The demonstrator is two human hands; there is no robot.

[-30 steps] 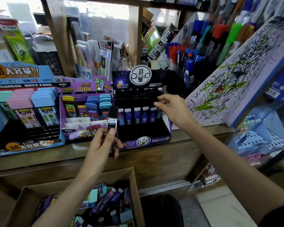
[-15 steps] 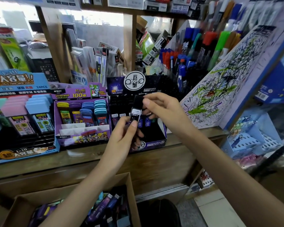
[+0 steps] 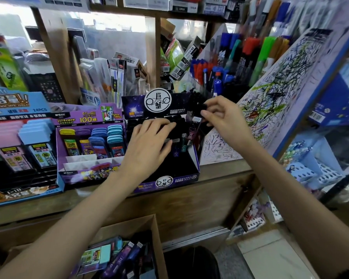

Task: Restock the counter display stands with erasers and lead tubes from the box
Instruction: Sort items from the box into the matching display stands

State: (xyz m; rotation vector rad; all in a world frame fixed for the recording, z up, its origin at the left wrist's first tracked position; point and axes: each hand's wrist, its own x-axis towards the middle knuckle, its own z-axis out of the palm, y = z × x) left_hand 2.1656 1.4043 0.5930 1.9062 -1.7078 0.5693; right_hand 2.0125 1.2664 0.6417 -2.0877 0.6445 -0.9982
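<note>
Right hand (image 3: 228, 125) pinches a lead tube (image 3: 194, 126) by its top, nearly upright over the stand's (image 3: 169, 184) right end, so it's straight down. Left hand (image 3: 149, 143) rests flat on the stand's middle rows.

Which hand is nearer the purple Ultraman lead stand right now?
Left. The left hand lies on the black stand just right of the Ultraman stand; the right hand pinches a lead tube farther right.
</note>
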